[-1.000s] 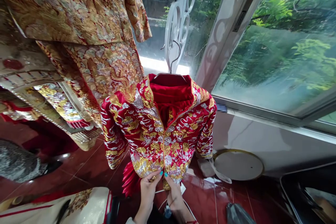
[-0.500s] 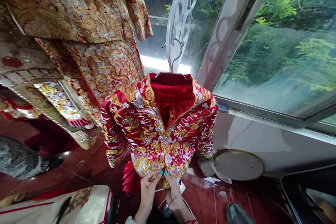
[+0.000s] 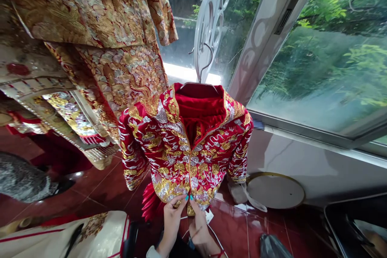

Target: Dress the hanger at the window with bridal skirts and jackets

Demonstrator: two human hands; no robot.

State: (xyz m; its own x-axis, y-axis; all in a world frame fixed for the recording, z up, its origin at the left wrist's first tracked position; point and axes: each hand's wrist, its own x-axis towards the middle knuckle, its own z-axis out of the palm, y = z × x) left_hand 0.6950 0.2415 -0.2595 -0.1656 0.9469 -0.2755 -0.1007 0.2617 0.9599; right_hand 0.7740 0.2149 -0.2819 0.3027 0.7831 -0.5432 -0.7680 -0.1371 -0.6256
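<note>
A red jacket (image 3: 169, 145) with gold and silver embroidery hangs before me on a metal hanger (image 3: 205, 66). Its stand collar gapes at the top, while the front edges meet lower down. At the bottom of the front opening, my left hand (image 3: 173, 213) pinches the left front edge of the jacket between thumb and fingers. My right hand (image 3: 198, 221) pinches the facing edge, its thumb close beside the other one. Whatever fastener lies between the fingertips is too small to make out. Red pleated or fringed fabric (image 3: 151, 203) hangs behind the hem on the left.
Gold embroidered garments (image 3: 121, 72) hang at the left. A white scrolled metal stand (image 3: 205, 24) holds the hanger by the window (image 3: 314, 76). A round board (image 3: 275, 191) leans at the wall, and a dark plastic bag (image 3: 273, 246) lies on the red tiled floor (image 3: 232, 225).
The view has shifted slightly, so the jacket sits a little farther right in the frame. Both hands keep their pinch at the hem, with the thumbs slightly closer together.
</note>
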